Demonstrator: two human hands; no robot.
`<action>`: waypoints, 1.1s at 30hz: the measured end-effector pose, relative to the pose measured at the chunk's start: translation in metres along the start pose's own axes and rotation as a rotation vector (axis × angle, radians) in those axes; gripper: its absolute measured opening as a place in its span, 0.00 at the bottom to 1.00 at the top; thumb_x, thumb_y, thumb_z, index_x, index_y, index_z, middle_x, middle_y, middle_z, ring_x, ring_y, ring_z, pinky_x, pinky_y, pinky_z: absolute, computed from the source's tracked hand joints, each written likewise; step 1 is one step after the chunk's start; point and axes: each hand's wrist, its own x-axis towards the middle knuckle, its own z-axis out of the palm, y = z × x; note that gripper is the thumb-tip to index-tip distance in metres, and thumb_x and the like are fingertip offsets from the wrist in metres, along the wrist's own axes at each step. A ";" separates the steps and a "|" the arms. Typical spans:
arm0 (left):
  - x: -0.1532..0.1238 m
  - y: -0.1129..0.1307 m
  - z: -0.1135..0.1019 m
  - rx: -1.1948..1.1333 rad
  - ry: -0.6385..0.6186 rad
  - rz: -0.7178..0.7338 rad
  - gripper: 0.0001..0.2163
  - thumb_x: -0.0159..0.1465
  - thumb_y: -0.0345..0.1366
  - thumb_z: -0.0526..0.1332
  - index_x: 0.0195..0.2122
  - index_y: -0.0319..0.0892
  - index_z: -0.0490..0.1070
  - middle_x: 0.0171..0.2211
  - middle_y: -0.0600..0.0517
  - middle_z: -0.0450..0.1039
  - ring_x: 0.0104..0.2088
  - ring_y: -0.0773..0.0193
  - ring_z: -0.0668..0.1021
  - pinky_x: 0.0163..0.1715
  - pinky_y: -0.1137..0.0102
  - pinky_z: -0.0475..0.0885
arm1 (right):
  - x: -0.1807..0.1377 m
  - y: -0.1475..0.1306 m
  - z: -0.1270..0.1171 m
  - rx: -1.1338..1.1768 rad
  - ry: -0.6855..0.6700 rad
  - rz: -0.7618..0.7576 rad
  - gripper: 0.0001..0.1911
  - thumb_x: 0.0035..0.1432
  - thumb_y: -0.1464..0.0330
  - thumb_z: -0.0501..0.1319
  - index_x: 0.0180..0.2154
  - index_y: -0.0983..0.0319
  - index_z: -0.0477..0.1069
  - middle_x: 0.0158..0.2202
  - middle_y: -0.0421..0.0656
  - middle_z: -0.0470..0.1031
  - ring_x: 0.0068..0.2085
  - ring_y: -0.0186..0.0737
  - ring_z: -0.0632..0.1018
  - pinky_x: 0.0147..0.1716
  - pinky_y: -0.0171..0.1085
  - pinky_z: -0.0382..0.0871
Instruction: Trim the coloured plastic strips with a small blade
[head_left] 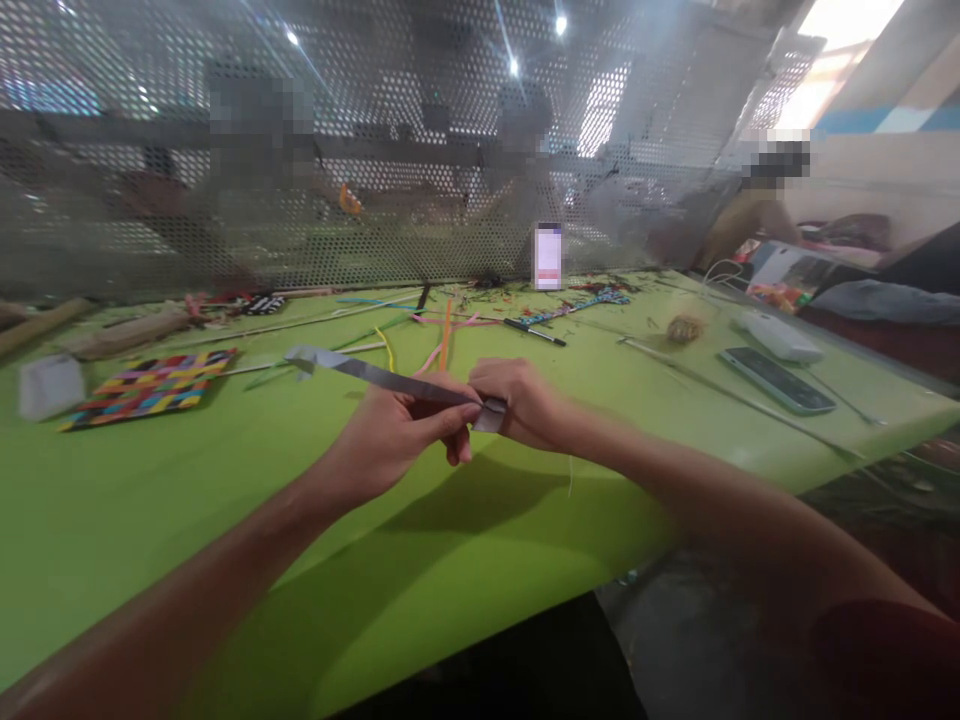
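Note:
Both my hands meet above the middle of a green table [150, 520]. A long flat grey strip [360, 371] runs from my hands out to the left, its far end folded. My left hand [397, 430] pinches the strip from below with thumb and fingers. My right hand [517, 395] is closed around the strip's near end, knuckles up. The part of the strip inside my right fist is hidden.
A multicoloured woven mat [154, 385] and a white block [49, 385] lie at the left. Coloured strips [442, 335], a pen [534, 332] and an upright phone [548, 256] are behind my hands. A dark phone [776, 380] and white case [780, 338] lie right. Perforated metal screen [375, 150] behind.

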 end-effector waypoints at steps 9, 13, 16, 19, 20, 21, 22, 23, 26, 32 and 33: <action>-0.001 -0.002 -0.002 -0.011 0.002 -0.003 0.02 0.65 0.30 0.69 0.34 0.42 0.81 0.21 0.56 0.79 0.21 0.67 0.79 0.24 0.74 0.77 | 0.000 0.007 0.002 -0.018 -0.056 0.040 0.12 0.65 0.79 0.61 0.28 0.65 0.69 0.28 0.39 0.73 0.32 0.30 0.72 0.35 0.28 0.66; -0.001 -0.002 -0.003 0.012 -0.030 0.004 0.03 0.66 0.32 0.69 0.34 0.41 0.80 0.21 0.56 0.79 0.22 0.67 0.80 0.25 0.74 0.78 | 0.000 0.004 0.001 0.004 -0.028 0.051 0.13 0.65 0.78 0.60 0.27 0.64 0.69 0.27 0.39 0.72 0.32 0.30 0.72 0.35 0.29 0.65; 0.000 -0.004 -0.003 0.012 -0.043 0.023 0.03 0.67 0.33 0.69 0.35 0.41 0.80 0.21 0.56 0.79 0.21 0.67 0.80 0.25 0.74 0.77 | -0.001 0.000 0.002 0.048 0.004 0.031 0.14 0.65 0.78 0.59 0.26 0.64 0.69 0.26 0.39 0.72 0.31 0.30 0.72 0.34 0.28 0.65; 0.000 -0.004 -0.003 0.023 -0.040 0.040 0.03 0.66 0.32 0.68 0.35 0.41 0.80 0.21 0.56 0.79 0.21 0.68 0.80 0.25 0.75 0.77 | -0.002 0.001 0.003 0.070 0.008 0.042 0.13 0.65 0.77 0.59 0.26 0.64 0.69 0.26 0.39 0.72 0.31 0.30 0.71 0.33 0.28 0.64; 0.000 -0.004 -0.003 0.026 -0.035 0.044 0.03 0.66 0.32 0.68 0.35 0.41 0.80 0.21 0.56 0.79 0.21 0.68 0.80 0.25 0.75 0.77 | -0.002 0.001 0.003 0.065 0.010 0.047 0.13 0.65 0.77 0.60 0.26 0.64 0.68 0.26 0.39 0.71 0.31 0.30 0.71 0.33 0.28 0.64; 0.000 -0.004 -0.003 0.030 -0.032 0.048 0.02 0.66 0.32 0.68 0.35 0.41 0.80 0.22 0.56 0.79 0.21 0.68 0.80 0.25 0.75 0.77 | -0.002 0.002 0.004 0.059 0.016 0.043 0.14 0.66 0.76 0.60 0.26 0.64 0.68 0.26 0.39 0.71 0.30 0.30 0.70 0.32 0.28 0.63; -0.001 -0.004 -0.004 0.038 -0.031 0.049 0.02 0.66 0.31 0.68 0.35 0.41 0.80 0.22 0.56 0.79 0.21 0.68 0.80 0.25 0.75 0.77 | -0.002 0.002 0.004 0.050 0.021 0.035 0.14 0.66 0.76 0.60 0.26 0.64 0.68 0.26 0.39 0.71 0.30 0.30 0.70 0.32 0.28 0.63; -0.001 -0.004 -0.004 0.046 -0.031 0.050 0.02 0.67 0.32 0.68 0.36 0.41 0.80 0.22 0.56 0.80 0.22 0.68 0.80 0.25 0.74 0.78 | -0.002 0.002 0.004 0.039 0.023 0.027 0.14 0.66 0.76 0.60 0.26 0.64 0.68 0.26 0.39 0.71 0.30 0.29 0.70 0.32 0.28 0.63; -0.002 -0.004 -0.005 0.062 -0.032 0.054 0.03 0.67 0.32 0.68 0.36 0.40 0.81 0.22 0.56 0.80 0.22 0.68 0.80 0.25 0.74 0.78 | -0.001 0.002 0.002 0.014 0.012 0.019 0.14 0.66 0.77 0.59 0.26 0.64 0.68 0.27 0.39 0.72 0.30 0.29 0.70 0.33 0.28 0.63; -0.001 -0.002 -0.004 0.097 -0.025 0.039 0.03 0.66 0.33 0.68 0.37 0.40 0.80 0.22 0.56 0.80 0.22 0.66 0.81 0.26 0.72 0.78 | -0.002 0.003 0.003 0.027 -0.036 0.053 0.13 0.66 0.76 0.59 0.27 0.64 0.68 0.28 0.39 0.72 0.31 0.30 0.71 0.33 0.28 0.64; -0.001 -0.002 -0.004 0.105 -0.023 0.033 0.03 0.66 0.33 0.68 0.37 0.41 0.80 0.22 0.56 0.80 0.22 0.66 0.81 0.26 0.72 0.78 | -0.002 0.003 0.004 0.032 -0.028 0.046 0.13 0.66 0.76 0.59 0.27 0.64 0.68 0.28 0.39 0.72 0.31 0.30 0.71 0.33 0.29 0.64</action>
